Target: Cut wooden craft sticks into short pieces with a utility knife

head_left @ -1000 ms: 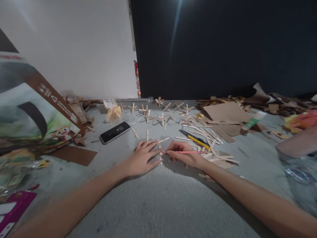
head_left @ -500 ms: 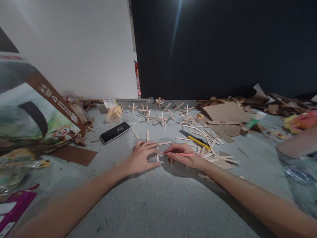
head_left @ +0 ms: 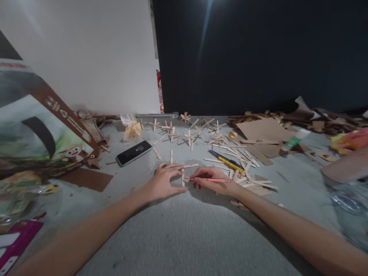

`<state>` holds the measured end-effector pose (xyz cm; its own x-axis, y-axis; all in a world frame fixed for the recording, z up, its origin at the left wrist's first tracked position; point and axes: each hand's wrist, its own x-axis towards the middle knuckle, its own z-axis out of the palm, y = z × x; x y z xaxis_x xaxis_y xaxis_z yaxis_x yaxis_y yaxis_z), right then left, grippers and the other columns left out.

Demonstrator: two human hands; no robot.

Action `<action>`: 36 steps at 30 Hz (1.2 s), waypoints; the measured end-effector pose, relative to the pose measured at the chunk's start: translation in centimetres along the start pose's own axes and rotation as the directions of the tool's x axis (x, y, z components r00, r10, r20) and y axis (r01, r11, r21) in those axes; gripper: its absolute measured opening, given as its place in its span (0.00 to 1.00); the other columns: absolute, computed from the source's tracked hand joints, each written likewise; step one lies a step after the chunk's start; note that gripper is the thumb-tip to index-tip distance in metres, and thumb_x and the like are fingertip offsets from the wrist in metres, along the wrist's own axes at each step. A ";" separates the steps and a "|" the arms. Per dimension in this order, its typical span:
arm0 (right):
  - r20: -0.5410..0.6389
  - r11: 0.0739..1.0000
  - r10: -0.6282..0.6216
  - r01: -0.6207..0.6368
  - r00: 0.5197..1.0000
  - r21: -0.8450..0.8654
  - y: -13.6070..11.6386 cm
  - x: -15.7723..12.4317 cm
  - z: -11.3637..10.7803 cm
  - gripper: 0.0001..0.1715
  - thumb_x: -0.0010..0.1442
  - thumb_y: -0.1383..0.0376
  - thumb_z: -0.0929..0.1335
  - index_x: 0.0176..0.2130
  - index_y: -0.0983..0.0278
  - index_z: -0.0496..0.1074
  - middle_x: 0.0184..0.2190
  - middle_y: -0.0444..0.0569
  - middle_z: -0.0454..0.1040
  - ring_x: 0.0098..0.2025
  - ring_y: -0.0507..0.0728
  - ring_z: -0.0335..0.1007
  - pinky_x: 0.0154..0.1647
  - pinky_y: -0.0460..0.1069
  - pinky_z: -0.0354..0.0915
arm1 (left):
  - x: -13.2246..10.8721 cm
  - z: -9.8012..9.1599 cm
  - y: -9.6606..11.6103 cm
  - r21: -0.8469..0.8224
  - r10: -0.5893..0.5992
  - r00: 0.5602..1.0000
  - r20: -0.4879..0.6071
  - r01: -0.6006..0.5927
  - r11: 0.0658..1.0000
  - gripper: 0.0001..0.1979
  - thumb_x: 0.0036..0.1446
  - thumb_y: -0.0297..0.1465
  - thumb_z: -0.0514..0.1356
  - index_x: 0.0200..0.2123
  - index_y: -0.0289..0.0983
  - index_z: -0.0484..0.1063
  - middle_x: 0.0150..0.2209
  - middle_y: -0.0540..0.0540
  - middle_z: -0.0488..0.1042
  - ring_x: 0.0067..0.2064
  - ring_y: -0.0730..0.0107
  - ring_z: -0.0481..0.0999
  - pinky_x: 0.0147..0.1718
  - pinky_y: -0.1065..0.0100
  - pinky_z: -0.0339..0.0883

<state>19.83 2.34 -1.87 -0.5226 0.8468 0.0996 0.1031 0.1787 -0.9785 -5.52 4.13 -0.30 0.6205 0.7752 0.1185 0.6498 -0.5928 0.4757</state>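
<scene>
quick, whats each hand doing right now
Left hand: open, pressing on the crossed wooden sticks.
Right hand: closed, holding the pink pencil.

Head-worn view, forward and down, close above left hand (head_left: 161, 184) and right hand (head_left: 214, 181), edges seemingly warped.

Just two bare arms in the shot, really. The left forearm (head_left: 94, 226) and right forearm (head_left: 293, 230) are uncovered from the bottom edge of the view right up to the wrists, smooth and fairly slim. The wide lens makes them look chunky close to the camera and taper off toward the hands. The left hand (head_left: 163, 184) and right hand (head_left: 214, 183) are bare too, with long, thin fingers (head_left: 172, 168). The nails are too small and blurry to make out, and the dim light eats any finer detail.
</scene>
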 end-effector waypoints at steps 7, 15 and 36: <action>-0.004 1.000 0.005 -0.005 1.000 -0.021 0.3 0.2 0.0 0.15 0.65 0.53 0.72 0.40 0.63 0.79 0.31 0.50 0.80 0.30 0.55 0.75 0.32 0.48 0.69 | 0.0 0.2 -0.3 0.023 0.017 1.000 0.002 -0.017 1.000 0.24 0.55 0.48 0.71 0.53 0.45 0.80 0.67 0.42 0.71 0.69 0.49 0.67 0.70 0.42 0.47; -0.023 0.999 0.004 -0.005 1.000 -0.038 0.8 0.2 0.1 0.17 0.65 0.51 0.72 0.37 0.63 0.78 0.29 0.49 0.79 0.30 0.55 0.75 0.31 0.48 0.69 | -0.1 0.2 -0.3 0.014 0.030 1.000 -0.004 -0.029 0.999 0.26 0.54 0.49 0.72 0.54 0.46 0.80 0.67 0.42 0.71 0.69 0.48 0.67 0.70 0.42 0.46; -0.021 0.998 -0.019 0.018 1.000 -0.058 0.6 0.3 0.1 0.16 0.66 0.52 0.71 0.37 0.62 0.78 0.28 0.50 0.79 0.29 0.56 0.75 0.30 0.49 0.67 | 0.0 0.3 -0.4 0.015 0.017 1.000 0.002 -0.017 1.000 0.33 0.53 0.49 0.72 0.61 0.48 0.76 0.67 0.41 0.70 0.70 0.45 0.66 0.70 0.40 0.49</action>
<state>19.70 2.65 -2.45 -0.5069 0.8533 0.1220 0.1428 0.2227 -0.9644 -5.65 4.32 -0.76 0.6323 0.7646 0.1247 0.6458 -0.6091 0.4604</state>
